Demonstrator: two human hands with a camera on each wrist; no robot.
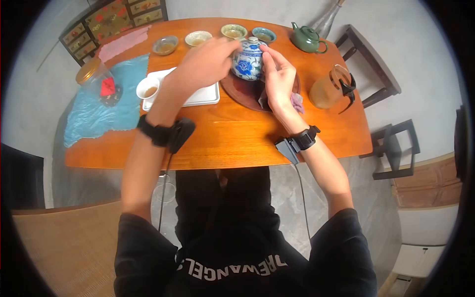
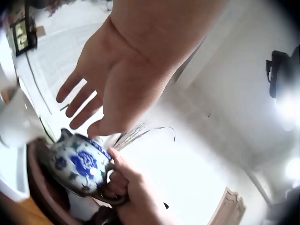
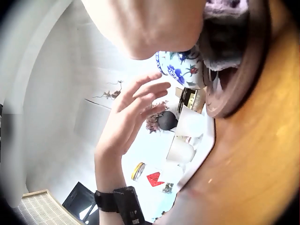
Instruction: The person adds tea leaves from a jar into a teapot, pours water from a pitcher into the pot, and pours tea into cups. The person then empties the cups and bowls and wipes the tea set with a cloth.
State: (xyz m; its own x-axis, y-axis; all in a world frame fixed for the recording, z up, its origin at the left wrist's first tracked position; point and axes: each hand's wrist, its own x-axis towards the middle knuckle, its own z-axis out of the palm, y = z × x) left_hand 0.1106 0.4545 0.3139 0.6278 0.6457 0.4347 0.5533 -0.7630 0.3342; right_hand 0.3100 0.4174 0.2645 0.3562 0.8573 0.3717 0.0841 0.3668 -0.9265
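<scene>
A blue-and-white lidded teapot [image 1: 246,68] is over a round brown tray [image 1: 236,93]; whether it touches the tray is unclear. My right hand [image 1: 280,81] grips its handle, fingers curled round it in the left wrist view [image 2: 136,192], thumb up by the lid. Reaching from the other side, my left hand [image 1: 208,62] has its fingers extended beside the top of the teapot. Those fingers are spread and hold nothing in the left wrist view [image 2: 117,84]. In the right wrist view the left hand [image 3: 122,122] is close to the teapot [image 3: 180,72].
A white tray [image 1: 210,95] with a white cup [image 1: 147,88] stands left of the round tray. Several small bowls line the back. A green teapot [image 1: 308,38] and a glass pitcher [image 1: 327,89] are at right; a jar [image 1: 101,81] lies on blue cloth [image 1: 89,119].
</scene>
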